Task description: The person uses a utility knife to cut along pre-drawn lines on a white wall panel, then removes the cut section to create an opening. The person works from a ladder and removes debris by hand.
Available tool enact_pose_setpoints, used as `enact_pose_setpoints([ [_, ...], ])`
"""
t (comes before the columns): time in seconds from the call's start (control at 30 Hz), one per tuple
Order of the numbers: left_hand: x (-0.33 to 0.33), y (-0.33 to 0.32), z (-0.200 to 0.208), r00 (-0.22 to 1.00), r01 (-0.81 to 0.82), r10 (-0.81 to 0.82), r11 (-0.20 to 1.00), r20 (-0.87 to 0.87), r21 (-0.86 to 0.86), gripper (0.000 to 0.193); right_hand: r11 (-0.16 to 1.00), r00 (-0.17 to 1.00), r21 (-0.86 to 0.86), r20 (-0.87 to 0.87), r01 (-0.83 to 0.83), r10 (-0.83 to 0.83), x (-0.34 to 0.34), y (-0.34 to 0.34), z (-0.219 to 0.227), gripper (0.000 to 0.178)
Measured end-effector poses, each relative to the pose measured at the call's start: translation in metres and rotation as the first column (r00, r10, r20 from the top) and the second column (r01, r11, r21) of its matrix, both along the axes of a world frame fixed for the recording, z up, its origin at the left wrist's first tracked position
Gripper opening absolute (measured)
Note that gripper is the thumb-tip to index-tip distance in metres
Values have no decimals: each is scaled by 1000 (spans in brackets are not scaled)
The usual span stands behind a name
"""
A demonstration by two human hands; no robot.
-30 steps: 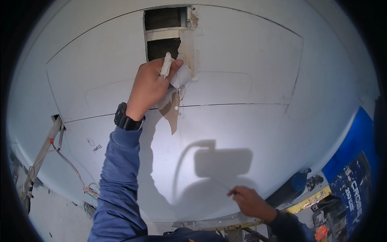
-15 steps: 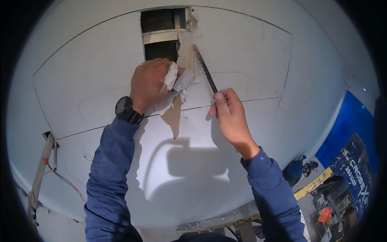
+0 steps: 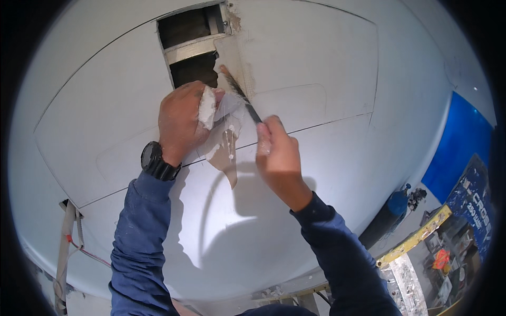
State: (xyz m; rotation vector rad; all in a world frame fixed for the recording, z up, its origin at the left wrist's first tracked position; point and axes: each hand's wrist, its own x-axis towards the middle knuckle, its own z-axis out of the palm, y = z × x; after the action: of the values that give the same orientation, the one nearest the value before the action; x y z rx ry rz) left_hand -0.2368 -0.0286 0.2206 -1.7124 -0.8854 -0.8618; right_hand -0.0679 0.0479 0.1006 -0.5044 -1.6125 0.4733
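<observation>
Two hands up on a white ceiling panel here, both working right at the edge of a dark rectangular opening cut into it. Left hand, the one with the black wristwatch, is curled into a closed grip around a crumpled white wad of rag or filler, pressed against the panel just below the hole. Right hand is clamped shut on the handle end of a thin dark blade-like scraping tool.

That tool's long axis runs on a diagonal, from the right hand up and to the left, with its tip sitting at the ragged brownish edge on the right side of the opening. So the working spot lies up-left of the right hand's grip, and almost directly above the left hand. The left hand is the nearer one to the opening, basically touching distance; the right hand is lower and further right, reaching in via the tool.

Below the two hands a torn brownish flap of facing paper hangs down off the panel, with white smears on it. Both arms are in blue long sleeves.

Off to the lower right, well apart from all this, you can see a yellow scaffold rail and a blue sheet on the wall.
</observation>
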Motion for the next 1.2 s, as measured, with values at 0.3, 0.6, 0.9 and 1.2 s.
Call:
enact_pose_setpoints([
  [0.3, -3, 1, -4, 998, 55, -52, 994, -31, 96, 10, 999, 998, 3, -55, -38, 38, -4, -6, -14, 19],
  [0.6, -6, -2, -6, 993, 103, -108, 987, 38, 120, 15, 994, 1000, -111, -17, -22, 20, -9, -19, -18, 14],
  [0.9, -12, -51, 32, 932, 65, -135, 975, 335, 213, 31, 993, 979, -86, 185, -76, 91, 9, -41, -76, 22],
  [1.2, -20, -125, -82, 919, 16, 384, 195, 91, -981, 43, 872, 953, -410, 26, -266, 303, 63, -47, -100, 28],
])
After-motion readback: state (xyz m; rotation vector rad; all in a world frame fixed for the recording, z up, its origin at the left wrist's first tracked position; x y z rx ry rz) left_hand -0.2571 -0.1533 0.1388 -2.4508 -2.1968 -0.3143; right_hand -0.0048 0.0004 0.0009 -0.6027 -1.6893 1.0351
